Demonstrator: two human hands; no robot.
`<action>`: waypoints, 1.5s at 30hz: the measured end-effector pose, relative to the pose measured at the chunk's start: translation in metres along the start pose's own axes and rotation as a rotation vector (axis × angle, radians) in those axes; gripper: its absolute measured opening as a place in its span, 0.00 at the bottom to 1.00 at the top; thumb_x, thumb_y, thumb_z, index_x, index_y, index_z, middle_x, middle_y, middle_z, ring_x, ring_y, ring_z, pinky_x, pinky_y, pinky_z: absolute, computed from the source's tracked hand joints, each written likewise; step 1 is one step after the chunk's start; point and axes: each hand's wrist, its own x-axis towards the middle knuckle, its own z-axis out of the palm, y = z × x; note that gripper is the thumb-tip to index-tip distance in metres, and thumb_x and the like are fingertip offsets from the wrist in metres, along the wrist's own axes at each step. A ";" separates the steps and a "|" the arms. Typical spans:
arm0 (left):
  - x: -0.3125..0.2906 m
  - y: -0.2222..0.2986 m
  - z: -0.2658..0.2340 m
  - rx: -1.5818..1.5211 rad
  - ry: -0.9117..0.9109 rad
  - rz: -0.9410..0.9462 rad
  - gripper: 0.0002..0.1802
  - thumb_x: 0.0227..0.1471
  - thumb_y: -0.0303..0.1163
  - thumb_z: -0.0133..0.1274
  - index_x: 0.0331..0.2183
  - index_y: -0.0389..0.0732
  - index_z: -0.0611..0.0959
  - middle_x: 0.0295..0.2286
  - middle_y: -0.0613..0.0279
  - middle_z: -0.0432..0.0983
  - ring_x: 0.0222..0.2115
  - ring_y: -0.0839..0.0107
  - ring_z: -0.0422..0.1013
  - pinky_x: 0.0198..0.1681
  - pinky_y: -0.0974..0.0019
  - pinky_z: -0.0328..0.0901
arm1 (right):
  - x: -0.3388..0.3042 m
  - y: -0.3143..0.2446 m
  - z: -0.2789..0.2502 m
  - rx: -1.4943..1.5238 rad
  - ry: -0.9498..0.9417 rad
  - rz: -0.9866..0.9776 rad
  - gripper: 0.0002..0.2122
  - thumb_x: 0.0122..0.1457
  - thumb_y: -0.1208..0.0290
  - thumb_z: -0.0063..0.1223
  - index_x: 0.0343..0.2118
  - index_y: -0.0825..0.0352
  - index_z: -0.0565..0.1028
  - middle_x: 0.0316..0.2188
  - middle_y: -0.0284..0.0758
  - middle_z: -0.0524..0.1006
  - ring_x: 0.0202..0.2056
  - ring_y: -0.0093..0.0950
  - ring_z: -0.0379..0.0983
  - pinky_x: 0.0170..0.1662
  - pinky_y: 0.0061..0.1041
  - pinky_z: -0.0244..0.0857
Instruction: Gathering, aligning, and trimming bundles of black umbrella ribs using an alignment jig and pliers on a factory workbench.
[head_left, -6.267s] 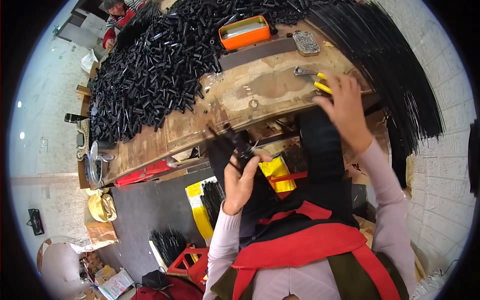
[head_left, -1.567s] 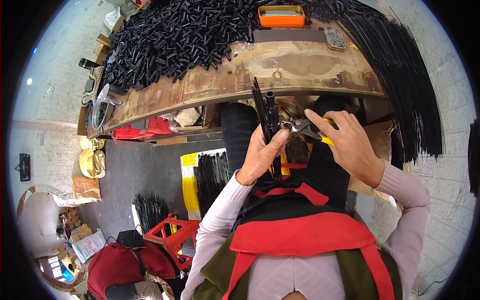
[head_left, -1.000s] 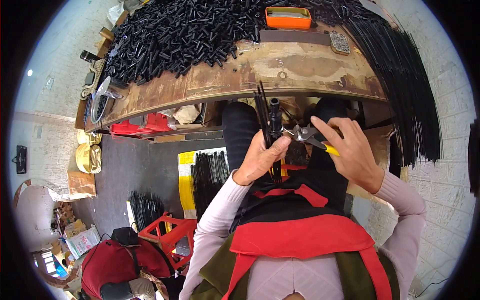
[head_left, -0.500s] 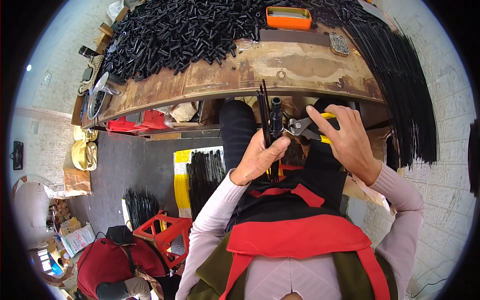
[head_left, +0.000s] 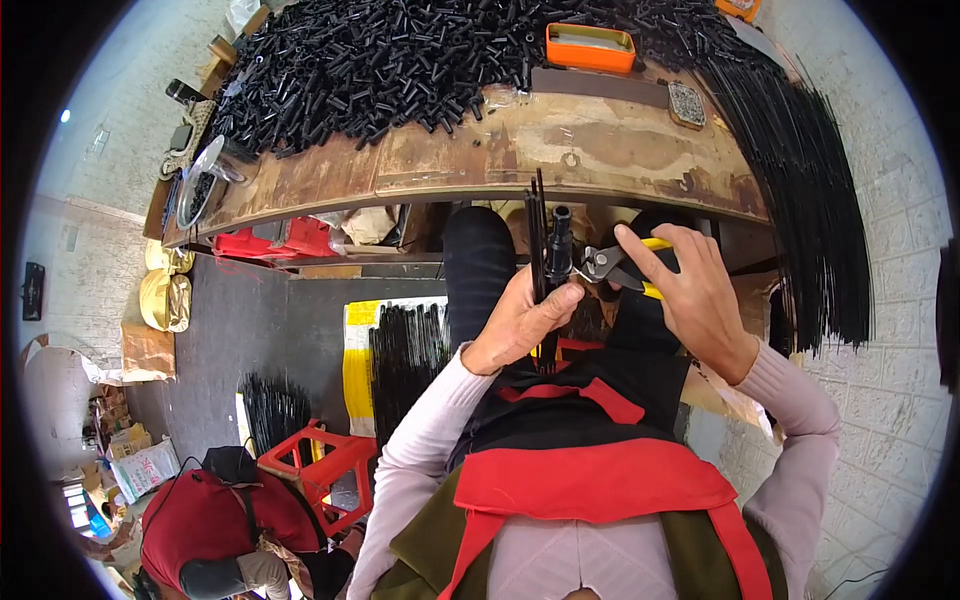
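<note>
In my left hand [head_left: 525, 325] several thin black ribs [head_left: 538, 235] stand upright, closed in by the fingers. A black tubular piece [head_left: 561, 243] with an open round top rises beside them, and my thumb lies across its lower part. My right hand [head_left: 695, 285] is wrapped round yellow-handled pliers [head_left: 610, 265]. The jaws meet a thin, shiny wire [head_left: 578, 274] at the side of the black tubular piece. My lap lies below both hands, and the ribs' lower ends partly vanish behind my left hand.
The wooden table [head_left: 480, 160] ahead bears a heap of short black tubes [head_left: 380, 70], an orange tin [head_left: 590, 48] and long black rods [head_left: 800, 180] hanging off its right end. Rod bundles [head_left: 410, 350] and a red stool [head_left: 325, 460] stand at left, near a person in dark red [head_left: 215, 525].
The view has shifted slightly. Both hands keep nearly the same pose, with the plier jaws still at the side of the black tubular piece.
</note>
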 end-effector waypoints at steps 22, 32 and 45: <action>0.003 -0.010 0.001 0.004 0.154 0.043 0.20 0.61 0.45 0.55 0.43 0.40 0.70 0.24 0.76 0.61 0.20 0.87 0.55 0.21 0.79 0.52 | 0.001 -0.009 0.017 0.010 0.041 0.016 0.34 0.46 0.86 0.50 0.61 0.61 0.68 0.45 0.43 0.69 0.47 0.41 0.67 0.48 0.37 0.60; 0.002 0.000 0.000 0.034 0.166 0.015 0.20 0.62 0.47 0.52 0.28 0.42 0.70 0.20 0.73 0.60 0.20 0.82 0.56 0.23 0.74 0.53 | 0.006 -0.009 0.022 -0.046 0.066 0.008 0.34 0.45 0.85 0.51 0.60 0.61 0.69 0.41 0.41 0.69 0.43 0.39 0.67 0.46 0.36 0.60; 0.003 -0.007 -0.003 0.001 0.158 0.050 0.19 0.62 0.46 0.53 0.40 0.41 0.71 0.21 0.77 0.58 0.18 0.86 0.53 0.19 0.77 0.49 | 0.015 0.004 0.004 -0.172 0.025 -0.120 0.26 0.52 0.70 0.60 0.57 0.63 0.72 0.32 0.35 0.69 0.32 0.31 0.67 0.35 0.30 0.60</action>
